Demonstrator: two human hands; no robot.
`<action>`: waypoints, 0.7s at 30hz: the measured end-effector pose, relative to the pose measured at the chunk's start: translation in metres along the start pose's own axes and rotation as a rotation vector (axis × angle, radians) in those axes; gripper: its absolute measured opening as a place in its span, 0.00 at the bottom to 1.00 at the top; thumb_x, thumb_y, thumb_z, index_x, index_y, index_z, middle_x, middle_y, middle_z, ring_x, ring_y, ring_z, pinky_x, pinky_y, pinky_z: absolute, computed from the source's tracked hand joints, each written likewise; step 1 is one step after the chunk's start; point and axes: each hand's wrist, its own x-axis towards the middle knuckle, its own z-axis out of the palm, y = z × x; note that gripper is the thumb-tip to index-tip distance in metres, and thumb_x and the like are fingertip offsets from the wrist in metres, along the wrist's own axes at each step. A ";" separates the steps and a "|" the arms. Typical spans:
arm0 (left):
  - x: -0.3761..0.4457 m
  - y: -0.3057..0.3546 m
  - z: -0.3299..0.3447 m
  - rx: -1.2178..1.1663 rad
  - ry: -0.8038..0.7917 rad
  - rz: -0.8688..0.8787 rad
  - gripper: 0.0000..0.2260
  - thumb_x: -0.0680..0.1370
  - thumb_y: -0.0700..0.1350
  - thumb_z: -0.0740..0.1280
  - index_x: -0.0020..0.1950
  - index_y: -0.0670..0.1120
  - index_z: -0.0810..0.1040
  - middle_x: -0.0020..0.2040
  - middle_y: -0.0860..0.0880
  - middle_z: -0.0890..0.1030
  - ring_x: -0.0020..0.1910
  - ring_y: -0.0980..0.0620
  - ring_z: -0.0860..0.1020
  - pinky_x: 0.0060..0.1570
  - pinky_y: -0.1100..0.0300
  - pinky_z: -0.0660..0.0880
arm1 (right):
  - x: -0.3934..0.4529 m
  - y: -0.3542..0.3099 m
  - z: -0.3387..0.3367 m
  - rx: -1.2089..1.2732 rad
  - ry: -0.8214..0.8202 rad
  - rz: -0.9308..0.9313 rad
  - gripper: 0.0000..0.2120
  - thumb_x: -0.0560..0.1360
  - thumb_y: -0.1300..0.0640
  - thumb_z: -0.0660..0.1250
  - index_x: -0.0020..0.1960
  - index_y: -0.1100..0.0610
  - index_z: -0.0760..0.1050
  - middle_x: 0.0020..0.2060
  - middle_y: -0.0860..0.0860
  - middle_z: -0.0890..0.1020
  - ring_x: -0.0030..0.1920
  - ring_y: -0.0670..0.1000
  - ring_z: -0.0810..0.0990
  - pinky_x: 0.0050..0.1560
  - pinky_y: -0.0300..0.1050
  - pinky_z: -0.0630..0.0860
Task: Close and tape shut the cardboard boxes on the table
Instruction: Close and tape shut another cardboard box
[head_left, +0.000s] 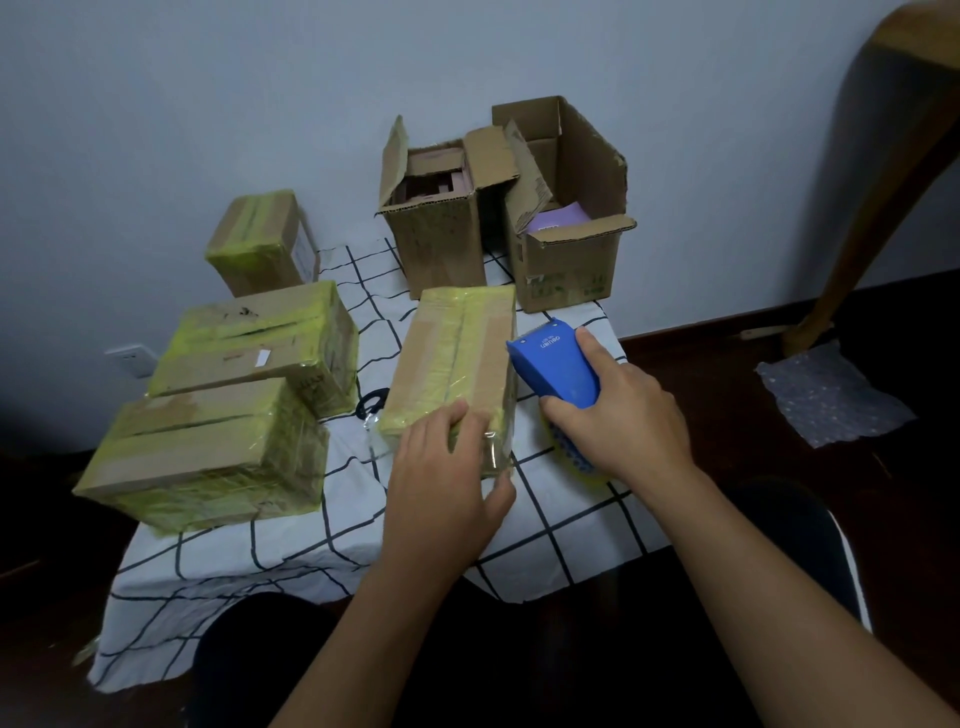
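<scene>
- We have the taped box (457, 364) right in front of us on the worktop (566, 525), its long axis running away from us toward the wall, slightly leaning left at the far end.
- Our left hand (447, 488) rests on the near end of that box, fingers laid over the top edge and thumb down the near face, where a clear flap of tape (491, 452) shows; the fingers curve over the corner, steadying more than clamping.
- Our right hand (618, 410) is wrapped around the blue tape dispenser (556, 364), which sits just beside the box's right side, cutter end pointing away from us. The yellow roll peeks out under the palm.
- So the dispenser lies to the right of the box and is touching or nearly touching it; we cannot tell which.
- We judge this box nearly done. The two open boxes (441, 234) (566, 228) stand past its far end against the wall, flaps up, and the right hand is nearer to them.
- Reaching them means going over or round the box in hand, which stands in the way.
- Three sealed boxes (208, 452) (260, 343) (262, 241) sit well to the left, out of the path.
- A dark object (370, 402) lies between the boxes, partly hidden; we cannot tell what it is.
</scene>
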 end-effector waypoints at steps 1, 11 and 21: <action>-0.002 -0.003 -0.001 -0.003 -0.029 0.018 0.23 0.68 0.46 0.72 0.62 0.44 0.76 0.61 0.42 0.77 0.59 0.42 0.75 0.57 0.47 0.74 | 0.000 0.000 0.000 0.001 0.004 -0.001 0.39 0.74 0.35 0.63 0.79 0.39 0.49 0.49 0.48 0.70 0.49 0.51 0.70 0.47 0.49 0.70; -0.003 -0.005 -0.015 -0.066 -0.112 0.045 0.28 0.71 0.53 0.61 0.68 0.43 0.75 0.66 0.44 0.76 0.65 0.45 0.73 0.64 0.55 0.67 | 0.000 0.002 0.001 -0.004 0.012 -0.005 0.39 0.74 0.35 0.62 0.79 0.39 0.49 0.50 0.49 0.71 0.48 0.52 0.71 0.46 0.49 0.70; -0.015 -0.014 0.008 0.032 -0.036 0.118 0.30 0.80 0.59 0.57 0.75 0.39 0.65 0.75 0.43 0.67 0.76 0.46 0.62 0.76 0.50 0.54 | 0.001 0.002 0.003 -0.006 0.018 0.007 0.39 0.74 0.34 0.62 0.79 0.38 0.49 0.51 0.49 0.73 0.49 0.52 0.73 0.46 0.48 0.71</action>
